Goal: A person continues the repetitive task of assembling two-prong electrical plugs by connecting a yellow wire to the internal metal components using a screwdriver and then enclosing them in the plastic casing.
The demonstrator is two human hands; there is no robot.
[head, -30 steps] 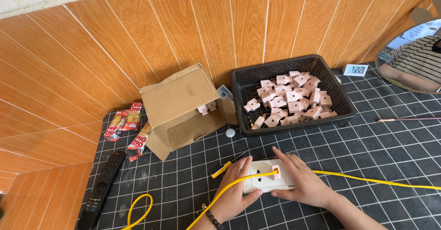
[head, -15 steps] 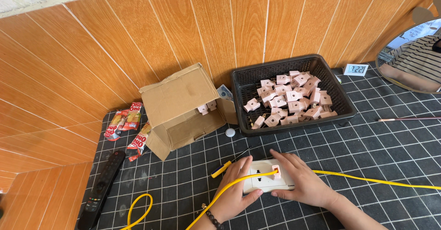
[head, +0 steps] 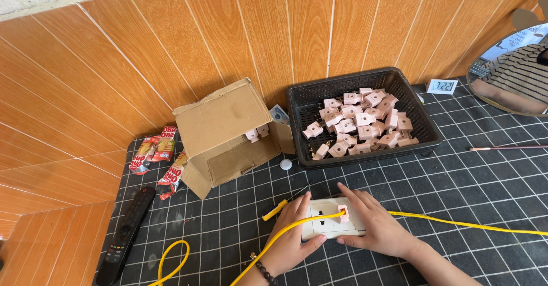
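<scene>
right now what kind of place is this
Probably a home workbench for small electrical assembly: a black basket of pink plug parts, a white socket box with yellow cable, and a grid cutting mat.

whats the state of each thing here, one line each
cardboard box: tipped on its side, flaps open, a few pink parts inside
black basket: upright, partly filled with pink parts
white socket block: flat on the mat, pink plug pushed in
left hand: gripping the block's left end
right hand: resting on its right end
yellow cable: slack
</scene>
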